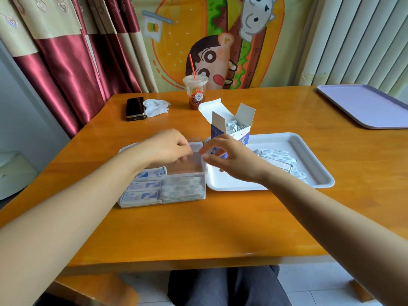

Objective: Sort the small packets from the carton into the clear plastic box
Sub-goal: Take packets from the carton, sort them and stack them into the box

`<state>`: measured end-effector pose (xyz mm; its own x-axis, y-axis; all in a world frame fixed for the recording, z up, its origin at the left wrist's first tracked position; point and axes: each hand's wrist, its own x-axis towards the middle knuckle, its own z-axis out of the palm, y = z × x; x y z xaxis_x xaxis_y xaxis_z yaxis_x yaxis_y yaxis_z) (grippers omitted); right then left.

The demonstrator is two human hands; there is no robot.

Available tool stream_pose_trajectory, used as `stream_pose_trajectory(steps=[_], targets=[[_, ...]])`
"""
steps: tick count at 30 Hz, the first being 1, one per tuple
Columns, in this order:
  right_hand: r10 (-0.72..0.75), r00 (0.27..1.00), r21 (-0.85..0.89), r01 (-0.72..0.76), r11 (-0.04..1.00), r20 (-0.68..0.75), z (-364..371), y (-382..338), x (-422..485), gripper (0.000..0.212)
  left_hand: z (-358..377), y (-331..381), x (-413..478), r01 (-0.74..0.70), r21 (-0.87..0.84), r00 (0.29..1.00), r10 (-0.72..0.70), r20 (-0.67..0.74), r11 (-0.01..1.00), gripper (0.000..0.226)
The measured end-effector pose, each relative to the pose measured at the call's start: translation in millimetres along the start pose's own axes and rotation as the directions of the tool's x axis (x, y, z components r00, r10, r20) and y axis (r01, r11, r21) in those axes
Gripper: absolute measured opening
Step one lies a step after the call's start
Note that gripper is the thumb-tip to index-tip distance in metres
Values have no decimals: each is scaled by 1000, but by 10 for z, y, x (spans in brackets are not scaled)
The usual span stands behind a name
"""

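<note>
Now mid-sort: L hand (170,146) dips into clear plastic box (204,184).
L grip curled, load unclear; R hand (229,159) spread, empty. Next prob. reach carton (241,133) for pkts (233,125).

I register, on the orange wooden table (220,228): a black rectangular phone (135,108), upper left, just beside a crumpled white tissue (155,108); a clear plastic cup (195,93) with red straw, upper centre; a lavender plastic tray (366,104), upper right.
</note>
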<state>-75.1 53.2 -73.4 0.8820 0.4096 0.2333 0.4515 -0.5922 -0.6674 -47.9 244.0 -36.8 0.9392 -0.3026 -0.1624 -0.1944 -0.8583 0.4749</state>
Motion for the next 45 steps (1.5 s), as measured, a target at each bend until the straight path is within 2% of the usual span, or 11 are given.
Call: stream_pose_trajectory(steps=[3, 5, 8, 11, 18, 21, 26, 31, 36, 40, 45], targets=[[44, 996, 48, -41, 998, -73, -210, 137, -101, 16, 50, 252, -110, -141, 34, 898, 142, -417, 989, 17], [111, 989, 68, -105, 992, -94, -385, 292, -199, 17, 175, 477, -163, -286, 65, 807, 277, -521, 956, 16], [242, 956, 22, -242, 970, -166, -593, 647, -330, 14, 469, 783, -70, -429, 38, 802, 400, -444, 903, 14], [345, 905, -96, -377, 921, -248, -738, 1058, -435, 13, 851, 992, 178, -448, -2, 852, 426, -303, 894, 17], [433, 888, -399, -458, 794, -156, -733, 1518, -385, 53, 1487, 979, 733, -210, 106, 958, 226, -175, 972, 38], [448, 879, -423, -472, 774, -161, -725, 1545, -324, 48, 1547, 935, 841, -160, 90, 962, 175, -211, 983, 38], [437, 892, -239, -452, 860, -115, -797, 1536, -314, 39, 1580, 896, 917, -152, 18, 960, 152, -236, 988, 37], [498, 867, -115, -498, 860, -28, -869, 1513, -336, 37, 1604, 898, 915, -158, -8, 951, 150, -270, 987, 37], [489, 872, -57, -490, 870, -27, -948, 1455, -359, 12, 1607, 879, 926, -169, -46, 948, 149, -282, 985, 33], [487, 870, 126, -476, 870, -75, -1019, 1392, -392, 23, 1559, 883, 891, -167, -226, 951, 97, -294, 960, 27], [453, 884, 183, -466, 865, 112, -970, 1362, -462, 17, 1479, 954, 838, -196, -339, 955, 101, -279, 920, 16]])
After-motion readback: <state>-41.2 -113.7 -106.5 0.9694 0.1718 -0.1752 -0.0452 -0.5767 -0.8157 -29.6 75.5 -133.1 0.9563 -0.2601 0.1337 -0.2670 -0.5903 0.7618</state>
